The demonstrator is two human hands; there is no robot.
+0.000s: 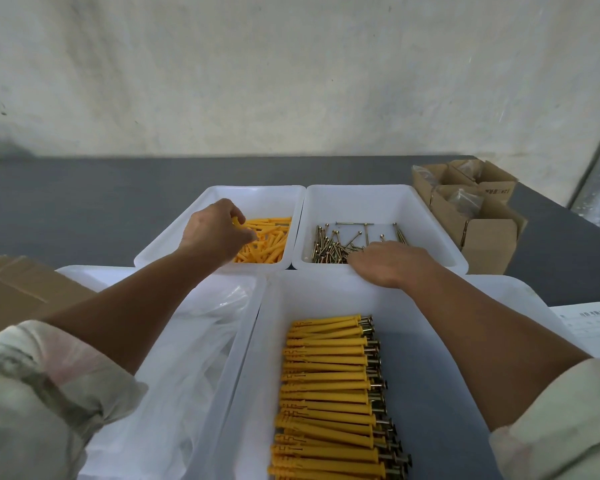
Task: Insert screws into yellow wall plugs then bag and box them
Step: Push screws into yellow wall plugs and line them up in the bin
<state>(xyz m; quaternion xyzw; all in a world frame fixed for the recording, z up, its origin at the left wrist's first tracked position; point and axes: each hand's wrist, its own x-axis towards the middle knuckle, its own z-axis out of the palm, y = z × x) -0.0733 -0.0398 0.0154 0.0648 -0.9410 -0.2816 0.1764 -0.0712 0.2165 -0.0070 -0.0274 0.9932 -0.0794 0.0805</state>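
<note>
Two hands: left hand [215,233] pinches plug [236,222], right hand [392,265] spread over screws [329,249]; cardboard boxes [482,220] beside.

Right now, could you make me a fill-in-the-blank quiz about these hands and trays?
The left hand pinches a ____ wall plug.
The right hand reaches over loose ____ in the back right tray.
The assembled plugs in the near tray have screw heads pointing ____.
Missing words: yellow; screws; right.

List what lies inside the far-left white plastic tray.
The far-left white plastic tray holds loose yellow plastic wall plugs, the left hand pinching one. The hand covers whatever lies beneath it.
</note>
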